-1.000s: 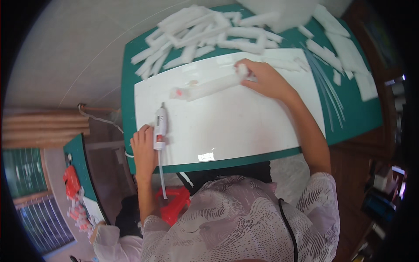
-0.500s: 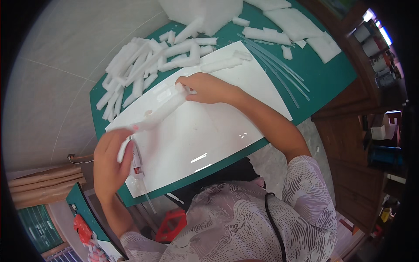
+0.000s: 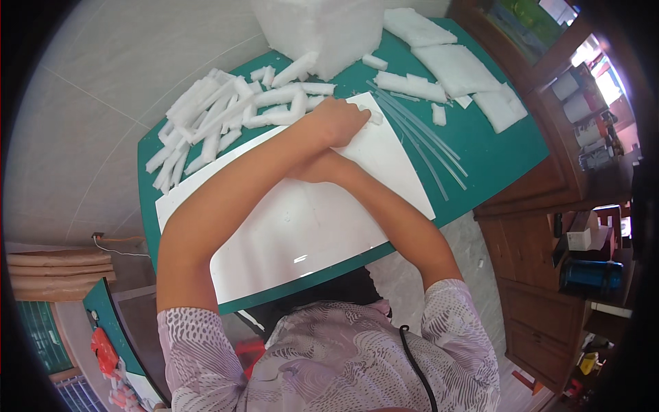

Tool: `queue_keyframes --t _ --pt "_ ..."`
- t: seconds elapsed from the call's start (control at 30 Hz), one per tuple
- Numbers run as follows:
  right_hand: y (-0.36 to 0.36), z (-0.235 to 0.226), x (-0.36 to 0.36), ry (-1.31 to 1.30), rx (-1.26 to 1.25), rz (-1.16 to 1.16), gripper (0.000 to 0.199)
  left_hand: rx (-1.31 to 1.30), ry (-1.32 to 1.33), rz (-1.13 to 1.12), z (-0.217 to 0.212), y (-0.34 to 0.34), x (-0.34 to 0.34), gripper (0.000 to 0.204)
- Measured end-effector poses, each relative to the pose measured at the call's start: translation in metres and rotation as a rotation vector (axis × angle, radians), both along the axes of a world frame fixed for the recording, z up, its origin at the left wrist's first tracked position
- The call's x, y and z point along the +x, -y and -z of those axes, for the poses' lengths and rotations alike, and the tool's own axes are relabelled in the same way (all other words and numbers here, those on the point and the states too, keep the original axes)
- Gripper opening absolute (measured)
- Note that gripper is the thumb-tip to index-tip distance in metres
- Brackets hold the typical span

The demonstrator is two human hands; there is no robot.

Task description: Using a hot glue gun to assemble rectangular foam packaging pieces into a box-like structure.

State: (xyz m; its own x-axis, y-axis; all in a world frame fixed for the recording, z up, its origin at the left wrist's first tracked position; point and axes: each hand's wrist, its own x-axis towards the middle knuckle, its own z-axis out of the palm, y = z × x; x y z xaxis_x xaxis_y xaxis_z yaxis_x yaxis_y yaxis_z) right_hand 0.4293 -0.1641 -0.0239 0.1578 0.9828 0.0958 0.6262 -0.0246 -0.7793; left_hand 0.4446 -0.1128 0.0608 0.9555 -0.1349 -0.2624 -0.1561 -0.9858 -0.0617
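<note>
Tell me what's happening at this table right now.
A person leans over a green cutting mat covered by a large white glossy sheet. The left hand reaches across to the sheet's far edge, next to a pile of white foam strips. The right hand lies mostly hidden under the left forearm, so what it holds cannot be told. Thin clear sticks and flat white foam slabs lie to the right.

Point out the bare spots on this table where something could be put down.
The white sheet is bare between the crossed forearms and its near edge. Bare green mat lies right of the clear rods, below the foam slabs. Crowded: the foam strip pile at far left, and around the left hand.
</note>
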Motion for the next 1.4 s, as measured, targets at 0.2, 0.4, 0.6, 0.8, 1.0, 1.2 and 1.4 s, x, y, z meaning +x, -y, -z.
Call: queue_keyframes --t 0.2,0.4,0.6,0.8,1.0,1.2,1.4 --pt "0.002 -0.003 -0.002 -0.068 0.134 0.023 0.055 -0.074 0.013 0.033 0.004 -0.002 0.010 0.041" --pt "0.003 -0.024 0.005 0.125 0.051 -0.118 0.049 -0.191 0.186 0.093 -0.050 -0.025 -0.026 0.045" --pt "0.007 -0.025 0.010 0.092 0.085 -0.074 0.038 -0.372 0.383 0.039 -0.086 -0.067 -0.114 0.039" --pt "0.005 -0.035 0.003 0.128 -0.006 -0.048 0.037 -0.409 0.244 -0.180 -0.074 -0.080 -0.180 0.038" --pt "0.008 -0.038 0.002 0.114 -0.043 -0.034 0.035 -0.323 0.261 -0.209 -0.064 -0.069 -0.195 0.039" --pt "0.006 -0.040 0.000 0.139 -0.059 -0.036 0.033 -0.331 0.237 -0.253 -0.056 -0.069 -0.195 0.039" --pt "0.008 -0.037 0.002 0.112 -0.044 -0.038 0.028 -0.309 0.195 -0.270 -0.051 -0.065 -0.194 0.039"
